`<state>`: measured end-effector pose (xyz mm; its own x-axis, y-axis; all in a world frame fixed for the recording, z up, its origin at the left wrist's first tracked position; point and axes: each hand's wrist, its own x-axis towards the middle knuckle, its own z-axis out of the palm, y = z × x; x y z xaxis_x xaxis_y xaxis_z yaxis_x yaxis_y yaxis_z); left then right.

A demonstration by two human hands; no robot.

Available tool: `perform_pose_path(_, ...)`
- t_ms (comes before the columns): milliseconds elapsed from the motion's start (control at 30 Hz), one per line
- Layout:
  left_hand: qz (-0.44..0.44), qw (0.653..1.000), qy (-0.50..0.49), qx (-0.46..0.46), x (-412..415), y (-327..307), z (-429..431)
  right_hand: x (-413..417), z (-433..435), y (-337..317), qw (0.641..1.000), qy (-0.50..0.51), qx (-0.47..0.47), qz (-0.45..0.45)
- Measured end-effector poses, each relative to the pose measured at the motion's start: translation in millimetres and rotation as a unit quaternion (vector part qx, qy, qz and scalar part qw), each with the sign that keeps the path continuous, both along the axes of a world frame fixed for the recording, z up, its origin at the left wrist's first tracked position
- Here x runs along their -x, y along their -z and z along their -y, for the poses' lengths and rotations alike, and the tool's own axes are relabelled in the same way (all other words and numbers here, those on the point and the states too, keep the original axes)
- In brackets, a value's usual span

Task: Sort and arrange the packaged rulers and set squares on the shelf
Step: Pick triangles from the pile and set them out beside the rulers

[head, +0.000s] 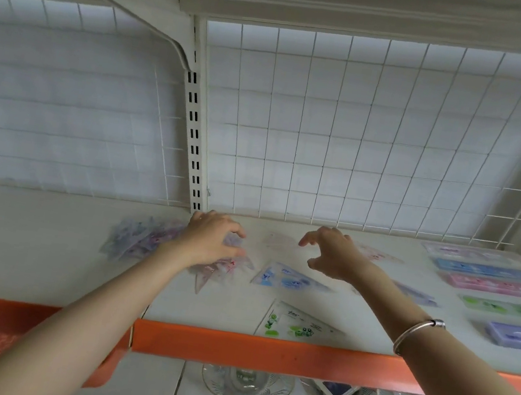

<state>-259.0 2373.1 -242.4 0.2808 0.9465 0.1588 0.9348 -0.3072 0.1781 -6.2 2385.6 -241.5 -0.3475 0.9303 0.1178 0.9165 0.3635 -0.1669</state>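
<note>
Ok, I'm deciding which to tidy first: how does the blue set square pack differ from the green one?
The blue set square pack has blue print, the green set square pack green print. The blue one lies in the middle of the shelf, just in front of the right hand; the green one lies by the orange front edge. Both are flat triangular packs, lying loose, neither held.

The pile of set squares is gripped by left hand; right hand is held above shelf, fingers spread. 5 ruler packs are ranged at far right.
</note>
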Motion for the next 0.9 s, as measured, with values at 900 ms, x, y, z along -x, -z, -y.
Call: perform_pose_path(900, -0.042, 0.999, 0.018, 0.014, 61.2, 6.9, 42.5, 115.1, 27.3, 3.6, 0.981, -0.176, 0.077, -0.011)
